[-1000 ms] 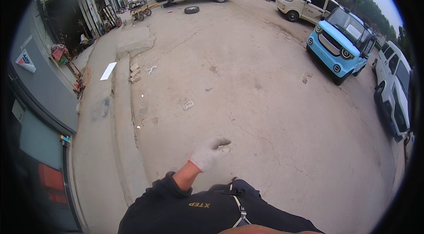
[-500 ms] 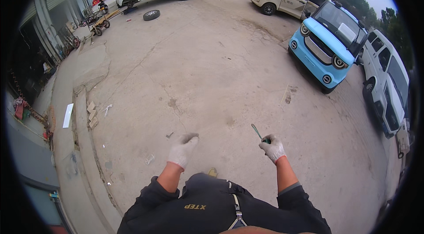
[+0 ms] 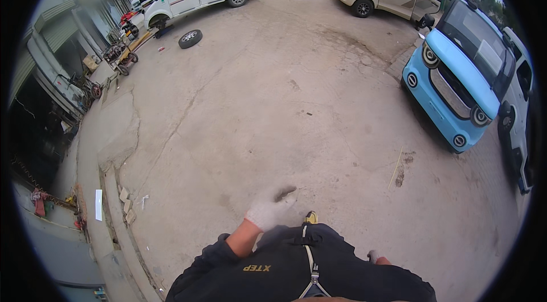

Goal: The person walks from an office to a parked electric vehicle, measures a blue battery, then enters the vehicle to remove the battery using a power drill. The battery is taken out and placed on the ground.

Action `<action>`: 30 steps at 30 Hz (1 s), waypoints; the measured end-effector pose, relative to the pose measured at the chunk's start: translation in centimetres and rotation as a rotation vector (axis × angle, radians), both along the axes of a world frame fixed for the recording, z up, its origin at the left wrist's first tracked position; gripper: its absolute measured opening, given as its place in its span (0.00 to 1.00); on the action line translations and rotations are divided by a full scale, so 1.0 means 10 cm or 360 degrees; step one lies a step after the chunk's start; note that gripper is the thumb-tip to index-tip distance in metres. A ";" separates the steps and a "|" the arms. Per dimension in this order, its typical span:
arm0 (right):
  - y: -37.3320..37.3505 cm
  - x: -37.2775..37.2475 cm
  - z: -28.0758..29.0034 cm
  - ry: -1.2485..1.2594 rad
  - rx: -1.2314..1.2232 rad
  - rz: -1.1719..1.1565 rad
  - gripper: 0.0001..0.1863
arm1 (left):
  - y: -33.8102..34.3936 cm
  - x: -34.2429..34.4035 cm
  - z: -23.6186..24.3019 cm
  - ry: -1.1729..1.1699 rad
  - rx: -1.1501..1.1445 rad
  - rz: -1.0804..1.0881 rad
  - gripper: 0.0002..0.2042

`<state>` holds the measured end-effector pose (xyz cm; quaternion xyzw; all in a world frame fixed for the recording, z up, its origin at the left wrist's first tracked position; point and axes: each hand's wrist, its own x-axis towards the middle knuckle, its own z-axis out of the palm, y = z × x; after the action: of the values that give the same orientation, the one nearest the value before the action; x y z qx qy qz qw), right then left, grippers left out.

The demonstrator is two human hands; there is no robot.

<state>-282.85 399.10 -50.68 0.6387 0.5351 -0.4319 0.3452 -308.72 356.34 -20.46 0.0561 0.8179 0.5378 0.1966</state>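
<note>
- The left hand in a white fabric glove with grey-dark fingertips (image 3: pixel 270 211) is in the lower centre of the frame; its long axis runs from lower left to upper right, and the fingertips point to the upper right
- Its fingers look loosely bent, but I cannot tell if they grasp something
- The right hand with a greyish glove (image 3: pixel 373 256) shows only a small part, at lower right of centre, behind the edge of the black long-sleeved jacket (image 3: pixel 228 273); I cannot tell if it is clenched, released or grasping
- The yellow shoe with dark parts (image 3: pixel 311 217) is at the lower centre, near the left hand and to its right; its toe points to the top of the frame, and its long axis is almost vertical there
- The thin pale-yellow straight strip (image 3: pixel 395 168) lies on the grey-brown concrete ground (image 3: pixel 268 131), right of centre, well apart from both hands; its long axis goes steeply, leaning a little to the upper right
</note>
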 end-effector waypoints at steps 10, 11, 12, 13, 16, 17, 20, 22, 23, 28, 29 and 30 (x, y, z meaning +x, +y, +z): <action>0.43 -7.82 2.03 0.1539 0.0486 0.0728 0.18 | 0.28 -4.22 -0.78 -0.0043 0.0052 0.0675 0.15; 0.50 -8.16 1.97 0.1443 0.0537 0.0708 0.21 | 0.39 -4.73 -0.83 -0.0073 -0.0005 0.0667 0.15; 0.59 -8.41 1.81 0.1419 0.0488 0.0660 0.20 | 0.52 -5.23 -0.83 -0.0013 0.0026 0.0606 0.15; 0.69 -8.56 1.57 0.1254 0.0433 0.0634 0.20 | 0.66 -5.70 -0.75 -0.0067 0.0105 0.0541 0.16; 1.10 -8.47 0.63 0.0431 0.0183 0.0779 0.17 | 1.06 -7.08 -0.24 0.0048 0.0348 0.0222 0.17; 1.25 -8.32 0.29 0.0169 0.0133 0.0713 0.15 | 1.19 -7.54 -0.08 0.0089 0.0198 0.0090 0.17; 1.62 -7.97 -0.49 -0.0307 -0.0142 0.0594 0.16 | 1.59 -8.92 0.11 0.0397 -0.0012 -0.0319 0.19; 1.83 -8.17 -0.73 -0.0428 -0.0140 0.0323 0.16 | 1.87 -9.83 -0.01 0.0330 -0.0053 -0.0295 0.17; 1.95 -8.46 -0.79 -0.0442 -0.0133 0.0276 0.17 | 2.01 -10.27 -0.11 0.0285 -0.0131 -0.0263 0.16; 2.74 -11.74 -0.71 -0.0001 0.0234 0.0886 0.19 | 2.56 -12.30 -0.46 -0.0099 0.0252 0.0268 0.15; 2.84 -12.70 -0.51 0.0070 0.0327 0.0962 0.19 | 2.60 -12.67 -0.45 -0.0179 0.0153 0.0337 0.15; 2.89 -13.71 -0.24 0.0128 0.0213 0.0608 0.19 | 2.62 -13.03 -0.42 -0.0178 0.0237 0.0366 0.15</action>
<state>-419.91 428.01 -53.08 0.5293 0.6874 -0.3472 0.3561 -439.01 382.54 -24.69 -0.0537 0.7646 0.6182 0.1742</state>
